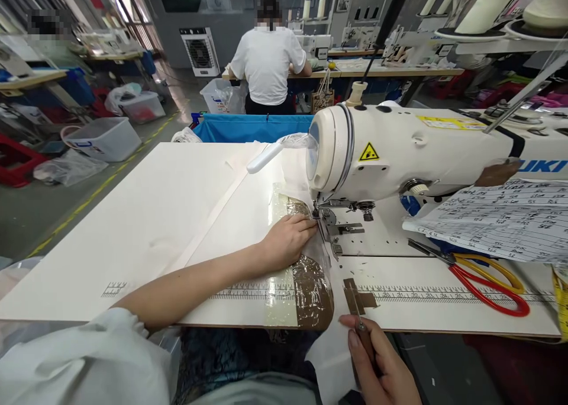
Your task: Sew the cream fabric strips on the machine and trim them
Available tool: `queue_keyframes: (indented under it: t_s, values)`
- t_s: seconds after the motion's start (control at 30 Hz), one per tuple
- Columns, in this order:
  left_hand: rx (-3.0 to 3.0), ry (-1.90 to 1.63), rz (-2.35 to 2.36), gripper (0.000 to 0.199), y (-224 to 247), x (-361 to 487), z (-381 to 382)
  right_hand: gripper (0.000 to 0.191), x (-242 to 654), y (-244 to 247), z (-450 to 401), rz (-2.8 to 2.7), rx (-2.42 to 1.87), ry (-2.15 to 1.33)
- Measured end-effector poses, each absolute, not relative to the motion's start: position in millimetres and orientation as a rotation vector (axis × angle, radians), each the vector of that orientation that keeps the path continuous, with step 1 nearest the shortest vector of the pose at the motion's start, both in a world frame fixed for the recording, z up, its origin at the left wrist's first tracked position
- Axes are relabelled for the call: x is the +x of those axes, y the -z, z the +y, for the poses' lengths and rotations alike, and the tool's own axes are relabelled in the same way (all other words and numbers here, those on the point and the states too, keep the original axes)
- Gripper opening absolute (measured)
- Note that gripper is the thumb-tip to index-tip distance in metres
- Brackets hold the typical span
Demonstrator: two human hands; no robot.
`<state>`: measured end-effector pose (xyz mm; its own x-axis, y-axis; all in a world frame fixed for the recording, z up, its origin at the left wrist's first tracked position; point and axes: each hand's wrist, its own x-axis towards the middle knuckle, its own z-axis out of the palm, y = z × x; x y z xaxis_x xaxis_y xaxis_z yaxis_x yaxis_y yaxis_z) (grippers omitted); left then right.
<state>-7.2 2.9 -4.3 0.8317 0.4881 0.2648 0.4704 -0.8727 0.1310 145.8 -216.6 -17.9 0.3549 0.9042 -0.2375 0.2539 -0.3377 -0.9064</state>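
My left hand lies flat, fingers stretched out, on light fabric and clear film beside the needle area of a white sewing machine. Its fingertips are close to the presser foot. Brown, tape-covered template pieces show under the film around that hand. Below the table's front edge, my right hand is closed around the wooden handle of an awl, whose thin metal shaft points up and away. A strip of white fabric hangs over the edge next to my right fingers.
Scissors with red and yellow handles lie at the right, near handwritten paper sheets. A printed ruler runs along the tabletop. A blue cloth bin stands behind it. Ahead, a person in a white shirt sits at another table.
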Motion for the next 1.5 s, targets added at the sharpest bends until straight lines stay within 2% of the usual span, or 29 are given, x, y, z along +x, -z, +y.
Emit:
queue_keyframes:
  t_s: [0.23,0.6,0.87,1.27,1.5]
  values:
    - [2.981,-0.453,0.646,0.048,7.4,-13.6,5.5,0.050,132.9,18.0,-211.3,-0.655,-1.544,-1.387]
    - [3.059,-0.456,0.826,0.033,1.2,0.5,1.9,0.052,158.7,14.2,-197.2,-1.098,-1.804,-1.075]
    - [2.908,-0.640,0.628,0.034,4.4,-6.4,10.4,0.048,135.3,-1.0,-182.5,-0.960,-1.816,-0.877]
    - [2.891,-0.631,0.744,0.037,2.7,-5.3,14.5,0.045,144.7,0.7,-154.9,-1.143,-1.768,-0.861]
    - [2.919,-0.654,0.605,0.029,3.4,-9.3,16.4,0.042,152.4,-0.1,-135.6,-1.320,-1.768,-0.879]
